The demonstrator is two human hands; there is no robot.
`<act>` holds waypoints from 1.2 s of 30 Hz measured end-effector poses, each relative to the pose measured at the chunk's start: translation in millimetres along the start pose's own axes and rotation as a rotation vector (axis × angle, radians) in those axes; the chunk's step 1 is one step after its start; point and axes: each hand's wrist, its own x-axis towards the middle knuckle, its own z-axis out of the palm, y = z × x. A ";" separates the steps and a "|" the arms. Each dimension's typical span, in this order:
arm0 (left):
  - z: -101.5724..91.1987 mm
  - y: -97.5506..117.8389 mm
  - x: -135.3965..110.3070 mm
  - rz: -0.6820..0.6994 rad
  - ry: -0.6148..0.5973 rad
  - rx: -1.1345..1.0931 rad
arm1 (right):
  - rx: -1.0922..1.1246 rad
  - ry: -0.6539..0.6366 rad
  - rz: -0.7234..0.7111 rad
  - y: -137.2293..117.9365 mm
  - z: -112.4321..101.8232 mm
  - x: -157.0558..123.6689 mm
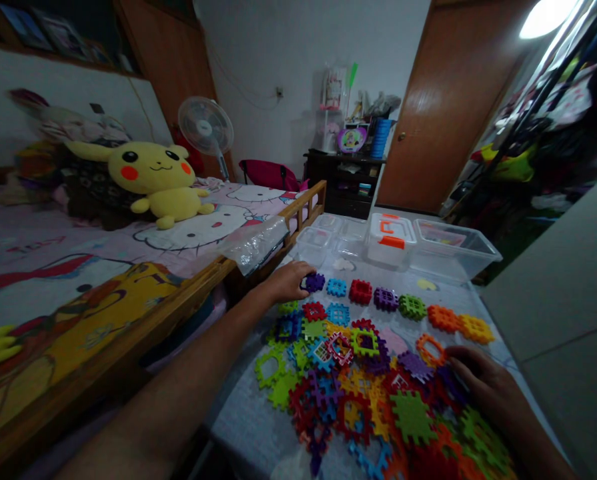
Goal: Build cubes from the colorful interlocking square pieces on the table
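My left hand (292, 281) is closed at the left end of a row, its fingertips on a dark blue interlocking plastic piece (315, 283). At the right, my right hand (478, 375) has its fingers curled at the edge of an orange piece with a round hole (431, 351); the thumb side is partly hidden. Between and below my hands spreads a pile of loose toothed pieces, among them a green square (412, 417), a purple piece (415, 366) and a red piece (354, 417). The row continues with light blue (337, 287), red (361, 291), purple (385, 299), green (412, 307), orange (443, 318) and yellow (476, 329) pieces.
Clear plastic containers stand at the table's far end, including a lidded box with orange latches (391, 240) and an open bin (455, 250). A wooden bed rail (178, 303) runs along the left. On the bed sits a yellow plush toy (171, 200); behind it stands a fan (205, 127).
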 end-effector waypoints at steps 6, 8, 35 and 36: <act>17.1 -13.3 48.1 -0.028 -0.115 0.101 | -0.002 0.006 -0.003 -2.4 -0.7 -1.7; 23.9 -18.3 56.9 -0.039 -0.138 0.109 | 0.000 0.001 0.010 -3.1 -0.6 -2.1; 8.3 -8.4 27.4 0.001 -0.038 -0.015 | 0.038 0.008 0.032 -12.3 -2.0 -2.8; 5.1 -6.1 16.0 0.010 -0.001 -0.030 | 0.035 0.012 0.032 -11.6 -1.9 -2.5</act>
